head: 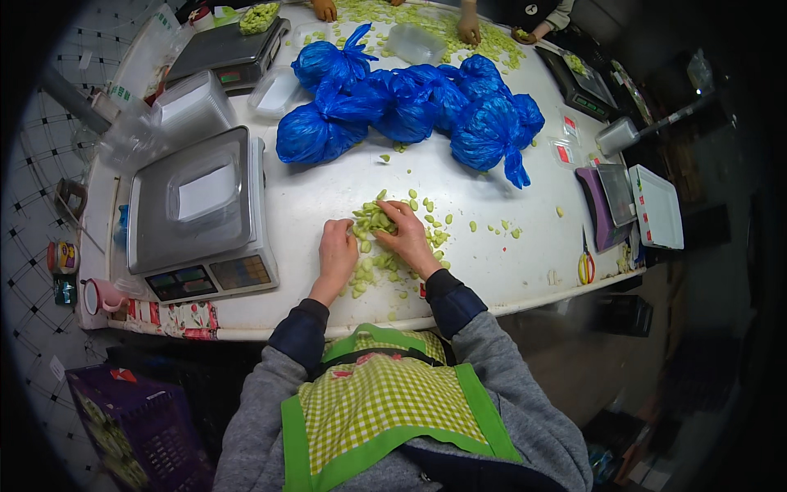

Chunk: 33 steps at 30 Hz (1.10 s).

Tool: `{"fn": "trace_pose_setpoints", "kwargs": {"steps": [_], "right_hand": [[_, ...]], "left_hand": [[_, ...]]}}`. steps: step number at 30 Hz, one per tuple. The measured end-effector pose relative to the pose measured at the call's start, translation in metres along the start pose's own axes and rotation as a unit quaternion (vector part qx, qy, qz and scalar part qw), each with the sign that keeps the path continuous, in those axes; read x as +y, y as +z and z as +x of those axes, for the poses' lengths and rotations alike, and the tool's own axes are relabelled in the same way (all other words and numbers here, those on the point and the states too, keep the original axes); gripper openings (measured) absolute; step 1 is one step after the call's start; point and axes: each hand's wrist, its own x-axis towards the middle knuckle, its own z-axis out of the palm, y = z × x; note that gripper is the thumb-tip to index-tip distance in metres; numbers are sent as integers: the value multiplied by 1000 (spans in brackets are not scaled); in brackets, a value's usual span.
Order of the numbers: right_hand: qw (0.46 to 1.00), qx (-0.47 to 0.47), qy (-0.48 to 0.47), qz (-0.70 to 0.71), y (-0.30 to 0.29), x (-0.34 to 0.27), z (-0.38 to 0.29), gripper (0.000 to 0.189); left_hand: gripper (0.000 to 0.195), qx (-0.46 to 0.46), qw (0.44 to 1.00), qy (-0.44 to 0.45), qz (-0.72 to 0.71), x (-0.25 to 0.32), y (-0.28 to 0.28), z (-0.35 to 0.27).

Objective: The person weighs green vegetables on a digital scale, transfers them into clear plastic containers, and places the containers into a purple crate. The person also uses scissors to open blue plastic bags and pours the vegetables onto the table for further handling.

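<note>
Shelled green broad beans (385, 262) lie in a loose pile on the white table in front of me, with more scattered to the right. My right hand (408, 238) curls over the pile's far part, a small clump of beans between its thumb and fingers. At the pile's left edge is my left hand (337, 251), fingers bent and fingertips close to the beans; whether it pinches one is hidden. Left of my hands stands a digital scale (147, 249) with a clear plastic tray (205, 192) on its metal platform; a white pad lies in the tray.
Tied blue plastic bags (409, 111) sit in a row beyond the pile. Stacked clear trays (193, 104) stand at the back left. Scissors (586, 264) and a purple scale (602, 209) are at the right. Across the table, co-workers' hands (469, 29) touch more beans.
</note>
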Motion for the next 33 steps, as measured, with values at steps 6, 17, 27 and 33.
{"fn": "trace_pose_setpoints", "kwargs": {"steps": [6, 17, 27, 33], "right_hand": [[994, 104, 21, -38, -18, 29, 24, 37], [979, 40, -154, -130, 36, 38, 56, 32], [997, 61, 41, 4, -12, 20, 16, 23], [971, 155, -109, -142, 43, 18, 14, 26]], "left_hand": [[39, 58, 997, 19, -51, -2, -8, 4], [40, 78, 990, 54, 108, -9, 9, 32], [32, 96, 991, 60, -75, 9, 12, 1], [32, 65, 992, 38, -104, 15, 29, 10]]}}
